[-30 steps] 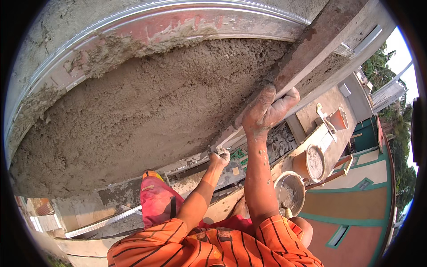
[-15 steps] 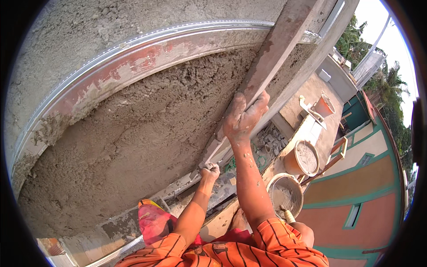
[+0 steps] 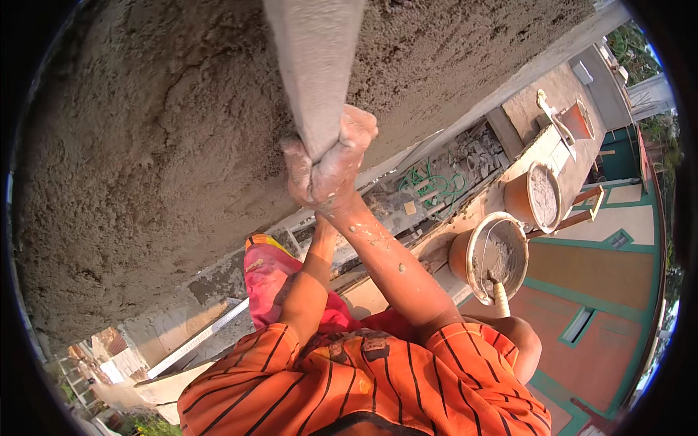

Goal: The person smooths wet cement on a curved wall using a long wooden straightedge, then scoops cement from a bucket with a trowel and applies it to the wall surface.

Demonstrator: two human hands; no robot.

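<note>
A long grey straightedge bar [image 3: 311, 69] stands out over the wet grey mortar surface [image 3: 160, 131], running up from my hands to the top of the view. My right hand [image 3: 331, 156], caked with pale cement, has its fingers wrapped round the bar's near end, thumb and fingertips on either side. My left hand [image 3: 322, 221] is almost wholly behind the right one; only its wrist region shows, so its fingers are hidden.
Along the right, a plank walkway holds a mortar bucket [image 3: 488, 258] with a handled tool in it, another bucket [image 3: 531, 196] and a farther one [image 3: 578, 120]. Rubble and green hose [image 3: 436, 182] lie in a gap below the wall. A painted building [image 3: 589, 283] stands at right.
The bar has swung from a diagonal on the right to nearly upright in mid-view. My right hand moved left and up, now covering the left. The metal-edged band has left the top of view.
</note>
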